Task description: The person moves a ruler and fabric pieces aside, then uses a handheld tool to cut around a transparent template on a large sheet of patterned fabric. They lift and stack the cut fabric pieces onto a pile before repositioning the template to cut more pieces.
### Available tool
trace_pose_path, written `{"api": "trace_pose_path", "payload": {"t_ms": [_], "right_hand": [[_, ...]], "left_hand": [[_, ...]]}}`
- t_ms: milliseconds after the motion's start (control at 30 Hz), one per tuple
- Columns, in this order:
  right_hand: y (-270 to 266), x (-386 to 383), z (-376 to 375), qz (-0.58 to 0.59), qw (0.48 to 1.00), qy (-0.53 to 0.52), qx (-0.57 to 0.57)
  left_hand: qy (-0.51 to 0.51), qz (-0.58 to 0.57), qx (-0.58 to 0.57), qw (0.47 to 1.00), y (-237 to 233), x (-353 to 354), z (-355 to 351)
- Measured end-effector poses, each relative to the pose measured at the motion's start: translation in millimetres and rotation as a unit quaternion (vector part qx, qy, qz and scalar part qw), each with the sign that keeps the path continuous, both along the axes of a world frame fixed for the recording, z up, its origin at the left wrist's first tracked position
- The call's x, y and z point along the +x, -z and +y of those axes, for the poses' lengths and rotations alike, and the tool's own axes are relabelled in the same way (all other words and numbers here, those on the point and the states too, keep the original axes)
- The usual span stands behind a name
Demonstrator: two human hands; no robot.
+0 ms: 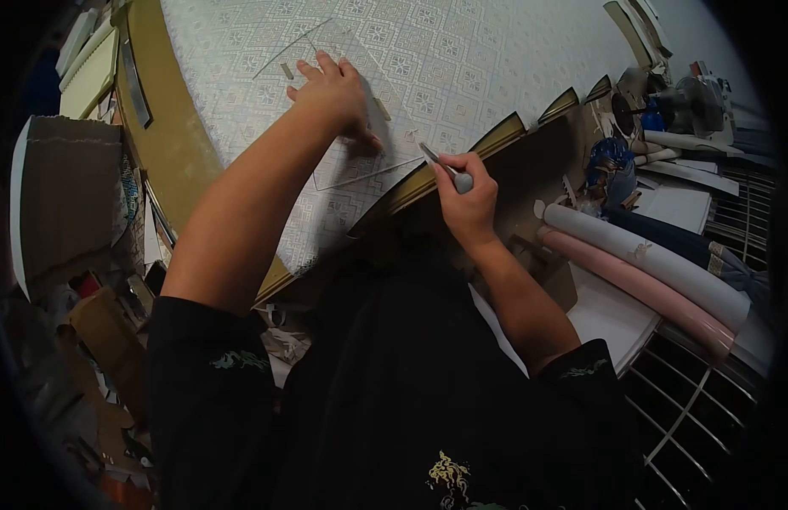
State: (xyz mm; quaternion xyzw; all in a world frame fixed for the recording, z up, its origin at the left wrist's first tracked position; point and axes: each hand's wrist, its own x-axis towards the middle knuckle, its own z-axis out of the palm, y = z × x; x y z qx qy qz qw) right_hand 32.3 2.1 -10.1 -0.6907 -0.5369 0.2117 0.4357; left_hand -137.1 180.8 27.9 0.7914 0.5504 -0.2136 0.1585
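My left hand (330, 89) lies flat, fingers spread, on a clear plastic ruler or template (360, 166) that rests on white patterned fabric (445, 59). The fabric covers a panel with a gold edge (168, 144). My right hand (466, 200) is shut on a grey knife-like tool (445, 166), its tip touching the fabric at the template's lower right corner, near the panel's edge.
Rolls of white and pink material (649, 272) lie at the right, above a wire rack (700, 408). A machine and cluttered items (666, 106) stand at the upper right. Cardboard boxes and scraps (71, 221) pile up at the left.
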Motion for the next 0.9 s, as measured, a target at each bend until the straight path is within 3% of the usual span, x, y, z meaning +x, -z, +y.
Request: {"api": "trace_pose_path", "payload": {"t_ms": [267, 433, 500, 600, 633, 700, 900], "right_hand": [[20, -2, 12, 0.044, 0.993, -0.023, 0.109], [2, 35, 30, 0.083, 0.991, -0.099, -0.021], [-1, 55, 48, 0.09, 0.987, -0.136, 0.009], [-4, 84, 79, 0.133, 0.952, -0.273, -0.026], [-6, 92, 89, 0.139, 0.95, -0.277, -0.027], [-13, 102, 108, 0.105, 0.911, -0.371, -0.147], [-21, 109, 140, 0.066, 0.848, -0.485, -0.201]], "left_hand": [[0.013, -0.002, 0.007, 1.0, 3, -1, -2], [0.024, -0.004, 0.036, 0.999, 6, -6, -4], [0.023, -0.004, 0.043, 0.999, 9, -7, -4], [0.022, -0.01, 0.05, 0.998, 9, -7, -4], [0.025, -0.007, 0.053, 0.998, 9, -7, -5], [0.022, 0.002, 0.055, 0.998, 11, -8, -5], [0.019, 0.003, 0.058, 0.998, 11, -7, -5]]}}
